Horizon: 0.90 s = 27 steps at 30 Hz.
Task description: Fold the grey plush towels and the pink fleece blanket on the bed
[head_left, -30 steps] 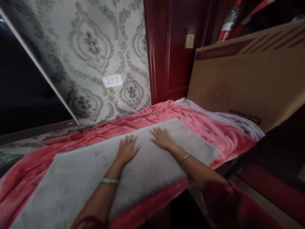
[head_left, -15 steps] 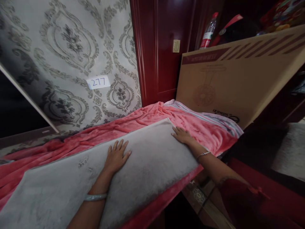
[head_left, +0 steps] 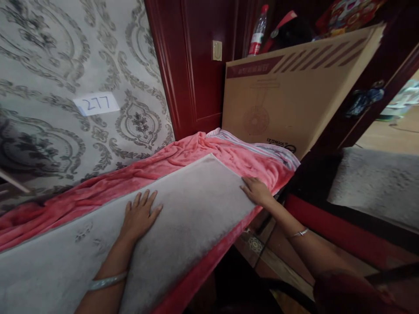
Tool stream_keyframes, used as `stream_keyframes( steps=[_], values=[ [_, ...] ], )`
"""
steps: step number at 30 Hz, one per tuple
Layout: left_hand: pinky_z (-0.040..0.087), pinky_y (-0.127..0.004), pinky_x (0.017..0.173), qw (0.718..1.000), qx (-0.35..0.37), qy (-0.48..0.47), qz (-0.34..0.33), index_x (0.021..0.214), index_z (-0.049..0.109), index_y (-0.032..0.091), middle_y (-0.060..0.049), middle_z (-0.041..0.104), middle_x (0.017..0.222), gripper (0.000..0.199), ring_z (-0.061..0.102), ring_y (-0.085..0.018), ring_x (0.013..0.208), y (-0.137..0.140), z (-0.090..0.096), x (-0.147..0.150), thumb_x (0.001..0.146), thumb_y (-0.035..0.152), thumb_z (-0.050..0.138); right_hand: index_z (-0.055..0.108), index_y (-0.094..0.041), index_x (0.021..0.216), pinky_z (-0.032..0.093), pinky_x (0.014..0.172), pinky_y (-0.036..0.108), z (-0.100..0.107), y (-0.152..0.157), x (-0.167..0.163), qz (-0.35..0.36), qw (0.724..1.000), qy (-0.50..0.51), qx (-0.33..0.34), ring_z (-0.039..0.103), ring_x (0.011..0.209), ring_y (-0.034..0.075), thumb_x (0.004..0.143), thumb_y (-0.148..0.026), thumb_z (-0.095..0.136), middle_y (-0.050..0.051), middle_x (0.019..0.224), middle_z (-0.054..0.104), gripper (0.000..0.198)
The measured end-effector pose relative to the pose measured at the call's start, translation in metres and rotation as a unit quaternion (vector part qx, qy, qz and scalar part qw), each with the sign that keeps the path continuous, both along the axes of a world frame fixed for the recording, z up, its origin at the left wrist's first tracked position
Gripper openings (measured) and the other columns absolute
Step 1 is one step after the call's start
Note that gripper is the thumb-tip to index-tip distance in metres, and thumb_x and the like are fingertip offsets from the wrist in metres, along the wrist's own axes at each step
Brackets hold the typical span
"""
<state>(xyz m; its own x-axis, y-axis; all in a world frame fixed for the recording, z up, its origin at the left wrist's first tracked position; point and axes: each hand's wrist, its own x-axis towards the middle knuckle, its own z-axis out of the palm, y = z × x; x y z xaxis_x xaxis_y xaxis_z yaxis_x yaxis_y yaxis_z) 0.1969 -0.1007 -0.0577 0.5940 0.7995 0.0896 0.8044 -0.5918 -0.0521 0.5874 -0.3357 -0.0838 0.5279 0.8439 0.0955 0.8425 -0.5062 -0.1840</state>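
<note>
A long grey plush mat (head_left: 183,205) lies flat over a pink blanket (head_left: 160,165). Palm down, my left hand (head_left: 139,216) rests near the mat's middle with its fingers spread. At the mat's right end, my right hand (head_left: 257,190) lies across the edge, fingertips on the grey surface and fingers stretched out. Neither hand is lifting the mat. Small dark leaf-like marks show on the mat left of my left hand. The thumb of my right hand is partly hidden.
A large cardboard box (head_left: 275,96) stands behind the blanket's far right end. A red-capped bottle (head_left: 258,31) shows above it. A paper marked 277 (head_left: 96,104) is on the patterned wall. Another grey plush piece (head_left: 376,187) lies at the right, above the tiled floor.
My right hand has slid along the mat's right edge, toward me. My left hand stays flat on the mat. The view has turned to the right.
</note>
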Motion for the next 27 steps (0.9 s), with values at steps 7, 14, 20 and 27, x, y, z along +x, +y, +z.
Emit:
stream_keyframes(
  steps=[7,14,20,27],
  values=[
    [0.024,-0.062,0.123,1.0,-0.002,0.001,0.008,0.162,0.034,0.026,-0.011,0.029,0.17,0.067,0.024,-0.037,0.157,-0.001,0.001,0.001,0.1,0.051,0.038,0.073,-0.018,0.114,0.052,0.079,0.03,0.006,-0.016,0.01,-0.067,0.986,0.117,0.102,0.071,0.096,0.024,0.096,-0.035,0.047,0.01,0.106,0.077,0.035],
    [0.024,-0.059,0.124,1.0,0.001,0.001,0.011,0.162,0.034,0.026,-0.011,0.029,0.169,0.065,0.023,-0.035,0.157,-0.008,0.003,-0.001,0.101,0.049,0.039,0.071,-0.018,0.086,0.05,0.07,0.03,-0.013,-0.025,0.027,-0.08,0.978,0.132,0.144,0.07,0.077,0.023,0.09,-0.03,0.048,0.007,0.08,0.073,0.026],
    [0.026,-0.063,0.122,0.999,0.022,-0.026,0.002,0.16,0.039,0.026,-0.013,0.034,0.167,0.063,0.028,-0.037,0.155,-0.01,0.0,-0.002,0.1,0.046,0.044,0.071,-0.014,0.124,0.051,0.1,0.045,0.006,0.005,0.01,-0.001,0.983,0.006,0.183,0.066,0.116,0.032,0.093,-0.029,0.049,0.019,0.125,0.071,0.041],
    [0.025,-0.062,0.123,0.999,0.01,-0.043,-0.003,0.159,0.04,0.029,-0.011,0.035,0.167,0.061,0.028,-0.036,0.156,-0.014,0.001,-0.005,0.101,0.047,0.045,0.029,-0.031,0.165,0.021,0.123,0.063,0.045,0.103,-0.092,0.221,0.973,0.042,0.049,0.013,0.159,0.033,0.102,-0.051,0.041,0.007,0.173,0.015,0.067]
  ],
)
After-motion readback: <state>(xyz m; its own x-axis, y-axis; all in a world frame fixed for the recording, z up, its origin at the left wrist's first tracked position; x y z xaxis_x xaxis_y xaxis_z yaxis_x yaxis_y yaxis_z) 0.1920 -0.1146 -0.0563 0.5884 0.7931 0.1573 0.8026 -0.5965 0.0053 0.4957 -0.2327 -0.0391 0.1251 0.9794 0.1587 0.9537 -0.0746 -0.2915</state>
